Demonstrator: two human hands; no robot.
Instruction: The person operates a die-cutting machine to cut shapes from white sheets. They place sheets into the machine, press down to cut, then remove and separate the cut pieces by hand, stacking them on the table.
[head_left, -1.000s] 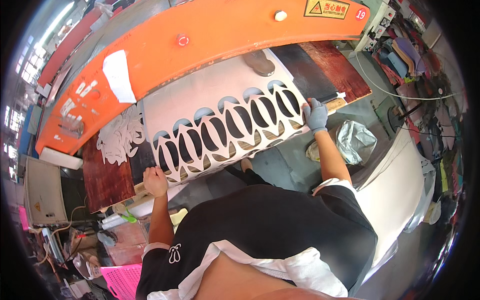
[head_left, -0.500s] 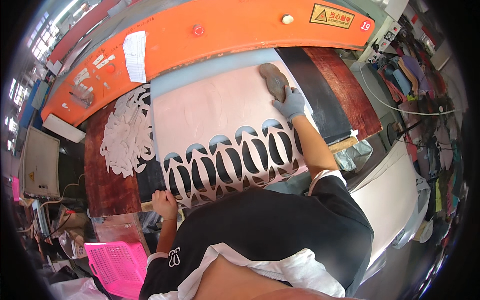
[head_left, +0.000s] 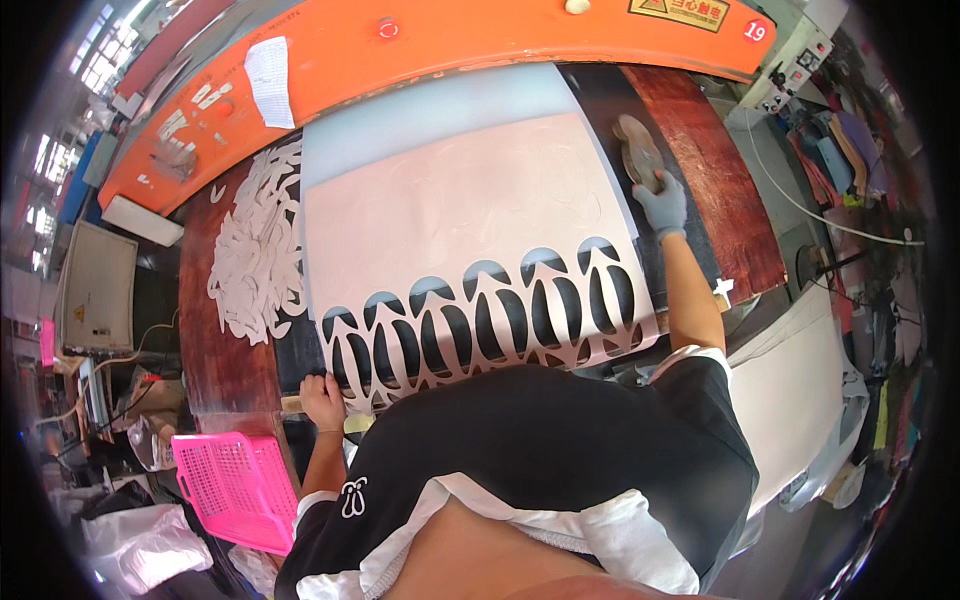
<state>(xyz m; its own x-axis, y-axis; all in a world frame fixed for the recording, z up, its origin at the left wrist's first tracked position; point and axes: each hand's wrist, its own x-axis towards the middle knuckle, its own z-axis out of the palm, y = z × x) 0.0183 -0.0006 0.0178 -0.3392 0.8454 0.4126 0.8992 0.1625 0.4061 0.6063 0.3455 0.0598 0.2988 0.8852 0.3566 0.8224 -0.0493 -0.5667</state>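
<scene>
A pale pink sheet (head_left: 450, 200) is lying flat across the tabletop (head_left: 735, 190), its near edge already punched with a row of long oval holes (head_left: 480, 325) through which the dark bed is showing. The left hand (head_left: 323, 398), bare, is gripping the sheet's near left corner, fingers curled down over the edge. The right hand (head_left: 662, 203), wearing a grey glove, is reaching to the far right and closing on a flat oval cutter (head_left: 638, 152) that is lying on the dark strip just beside the sheet's right edge (how firmly it is gripping I cannot tell, since the fingers are covering the near end of the cutter). The forearm is stretching along the sheet's right side.

Left of the sheet, a heap of white cut-out pieces (head_left: 255, 250) is resting on the reddish wood, touching nothing but the tabletop. Beyond the sheet, the orange press beam (head_left: 480, 45) is spanning the far side, with a paper note (head_left: 268, 80) stuck to it at the left. A pink basket (head_left: 235, 485) is sitting low at the near left, well apart from the sheet, and a big white sheet (head_left: 800, 390) is hanging off to the near right. The person's black shirt is filling the near middle.
</scene>
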